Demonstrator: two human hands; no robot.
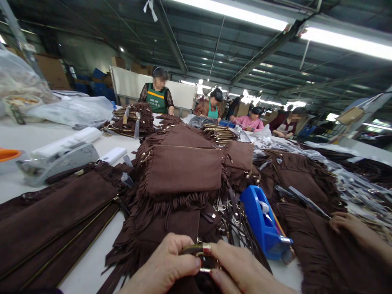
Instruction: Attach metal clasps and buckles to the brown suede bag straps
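At the bottom centre, my left hand [168, 261] pinches the end of a curved zipper [192, 248] with a gold metal tip. My right hand [241, 267] meets it there, its fingers closed about a gold-coloured metal ring or buckle [206, 269] on dark brown material. How the metal parts join is partly hidden by my fingers. Just beyond my hands lies a brown fringed bag [171, 228]. A stack of brown fringed pouches [185, 169] rises behind it, the top one with a gold zipper along its upper edge.
A blue tape dispenser [260, 220] stands right of my hands, beside dark straps. A co-worker's hand [346, 224] rests on brown fringed pieces at far right. Long zippered brown pieces [61, 216] and a clear tape dispenser [61, 159] lie left. Several people work across the table.
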